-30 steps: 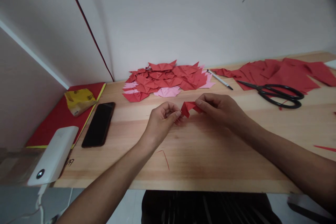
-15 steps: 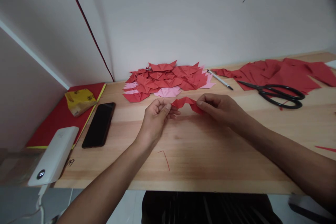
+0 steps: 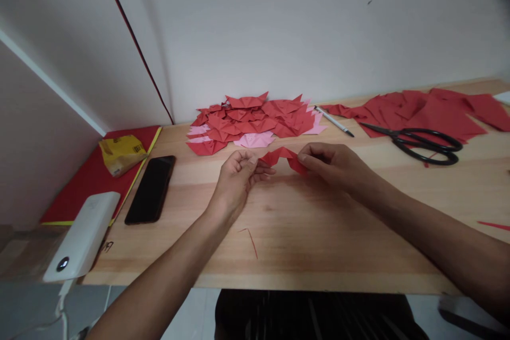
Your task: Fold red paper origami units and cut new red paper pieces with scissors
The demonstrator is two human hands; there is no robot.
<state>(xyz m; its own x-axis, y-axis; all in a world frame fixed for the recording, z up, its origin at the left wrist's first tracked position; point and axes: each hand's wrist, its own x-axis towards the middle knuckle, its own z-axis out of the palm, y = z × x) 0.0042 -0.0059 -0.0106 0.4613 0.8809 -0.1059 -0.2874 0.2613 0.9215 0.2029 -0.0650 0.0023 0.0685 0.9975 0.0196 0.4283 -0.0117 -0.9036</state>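
We pinch the zigzag-folded red paper strip (image 3: 282, 152), left hand (image 3: 238, 171) at its nine-o'clock end, right hand (image 3: 333, 163) at three; likely light, easily creased, best held there.

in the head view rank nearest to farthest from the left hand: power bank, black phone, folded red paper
1. Folded red paper: pinched in the left hand, extending to its right.
2. Black phone: on the tabletop, to the hand's left.
3. Power bank: farther left, beyond the phone.
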